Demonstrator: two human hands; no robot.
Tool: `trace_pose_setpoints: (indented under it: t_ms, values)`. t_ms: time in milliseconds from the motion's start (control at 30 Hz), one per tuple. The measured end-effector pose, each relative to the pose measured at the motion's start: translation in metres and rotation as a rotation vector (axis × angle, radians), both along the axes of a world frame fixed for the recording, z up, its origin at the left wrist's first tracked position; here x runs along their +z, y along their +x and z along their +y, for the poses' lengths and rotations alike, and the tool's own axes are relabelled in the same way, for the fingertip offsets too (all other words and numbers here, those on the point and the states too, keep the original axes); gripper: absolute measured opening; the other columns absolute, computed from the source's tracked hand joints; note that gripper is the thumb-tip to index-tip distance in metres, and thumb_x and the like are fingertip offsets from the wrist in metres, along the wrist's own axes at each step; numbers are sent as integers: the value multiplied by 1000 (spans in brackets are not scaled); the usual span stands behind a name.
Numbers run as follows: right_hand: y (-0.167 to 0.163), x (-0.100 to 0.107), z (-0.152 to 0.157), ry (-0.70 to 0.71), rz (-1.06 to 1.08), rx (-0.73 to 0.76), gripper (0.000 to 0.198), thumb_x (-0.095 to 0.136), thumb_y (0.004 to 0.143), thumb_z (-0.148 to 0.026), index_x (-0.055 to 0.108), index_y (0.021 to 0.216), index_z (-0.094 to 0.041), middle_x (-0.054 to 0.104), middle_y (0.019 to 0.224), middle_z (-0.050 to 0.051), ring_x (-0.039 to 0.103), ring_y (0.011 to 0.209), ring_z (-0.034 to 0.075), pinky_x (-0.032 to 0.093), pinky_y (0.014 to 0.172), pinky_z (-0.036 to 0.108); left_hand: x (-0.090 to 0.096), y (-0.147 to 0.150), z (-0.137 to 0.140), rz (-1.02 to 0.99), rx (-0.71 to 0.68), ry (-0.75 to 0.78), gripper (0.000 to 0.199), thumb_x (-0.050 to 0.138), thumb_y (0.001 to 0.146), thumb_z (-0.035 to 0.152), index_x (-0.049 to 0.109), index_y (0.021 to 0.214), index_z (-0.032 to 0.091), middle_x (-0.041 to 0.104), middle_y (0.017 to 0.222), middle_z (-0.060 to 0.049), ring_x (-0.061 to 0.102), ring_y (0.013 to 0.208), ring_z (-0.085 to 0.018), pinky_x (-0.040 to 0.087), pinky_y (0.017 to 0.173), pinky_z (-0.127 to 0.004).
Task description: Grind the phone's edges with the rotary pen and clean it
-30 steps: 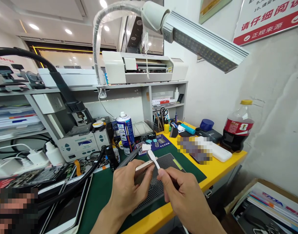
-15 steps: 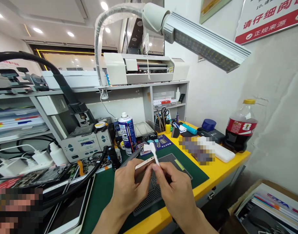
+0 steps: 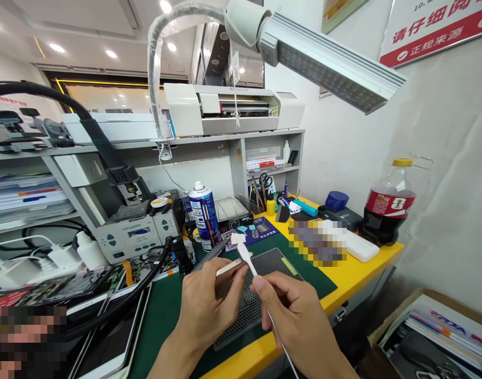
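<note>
My left hand [image 3: 207, 297] is closed around a slim phone [image 3: 229, 267] with a pale metal edge, tilted with one edge facing up. My right hand [image 3: 294, 310] pinches a thin white stick-like tool [image 3: 247, 258] with a broader rounded head. That head is at the phone's right end, and I cannot tell whether it touches. The tool's thin white tail comes out below my right hand and runs down to the bottom of the picture. Under both hands lies a grey perforated pad [image 3: 272, 263] on the green mat [image 3: 320, 284].
A blue spray can [image 3: 204, 216] and a black torch-like tool [image 3: 182, 256] stand behind my left hand. Tablets [image 3: 114, 337] and a black hose lie left. A cola bottle [image 3: 389, 205] and white case [image 3: 359, 245] sit on the yellow desk right. A lamp [image 3: 328, 63] hangs overhead.
My right hand has moved slightly right and down, away from my left hand. The white tool leans further left, and its tail now shows below the hand. The phone stays in my left hand.
</note>
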State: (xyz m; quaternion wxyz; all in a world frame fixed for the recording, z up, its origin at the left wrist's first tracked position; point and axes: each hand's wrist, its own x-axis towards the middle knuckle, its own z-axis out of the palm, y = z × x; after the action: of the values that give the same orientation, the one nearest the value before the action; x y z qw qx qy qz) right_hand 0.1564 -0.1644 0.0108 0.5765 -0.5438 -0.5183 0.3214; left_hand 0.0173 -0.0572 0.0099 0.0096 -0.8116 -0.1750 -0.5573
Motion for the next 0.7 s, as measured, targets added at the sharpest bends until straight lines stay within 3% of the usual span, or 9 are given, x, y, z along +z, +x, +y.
trace_pose_setpoints:
  t_ms: [300, 400, 500, 567, 633, 700]
  values:
    - [-3, 4, 5, -50, 54, -10, 50, 47, 99, -59, 51, 67, -20, 48, 52, -5, 41, 36, 7, 31, 38, 19, 1, -1, 0, 0, -8, -13, 16, 70, 91, 22, 57, 100, 21, 73, 76, 1, 70, 53, -13, 52, 51, -20]
    - [-1, 5, 9, 53, -140, -114, 47, 48, 100, -53, 57, 68, -19, 51, 53, -3, 47, 44, 10, 36, 45, 22, 1, -1, -1, 6, -21, -17, 15, 69, 91, 22, 57, 101, 21, 74, 77, 0, 70, 55, -14, 52, 50, -21]
    - [2, 6, 9, 183, -289, -278, 37, 52, 99, -48, 70, 84, -20, 57, 59, 0, 51, 54, 13, 39, 51, 24, 0, -1, 0, 20, -37, -26, 16, 69, 91, 21, 57, 102, 21, 74, 77, 1, 69, 53, -13, 49, 47, -21]
    - [3, 8, 6, 128, -202, -229, 39, 52, 98, -51, 69, 83, -19, 56, 57, -1, 49, 49, 12, 38, 47, 23, -1, -1, 0, 21, -37, -29, 16, 70, 91, 20, 57, 101, 21, 74, 78, 1, 68, 52, -12, 48, 46, -21]
    - [4, 9, 0, 2, -86, -70, 47, 49, 98, -57, 63, 73, -20, 53, 52, -3, 43, 40, 10, 34, 41, 23, -2, -1, 1, 17, -34, -27, 16, 69, 91, 20, 57, 100, 21, 74, 79, 1, 69, 54, -13, 49, 49, -21]
    - [7, 12, -4, -44, -106, -29, 50, 48, 98, -58, 58, 68, -20, 51, 52, -3, 43, 40, 9, 33, 40, 22, -2, -1, 1, 15, -32, -26, 16, 69, 91, 20, 56, 101, 22, 75, 80, 0, 72, 58, -15, 50, 51, -22]
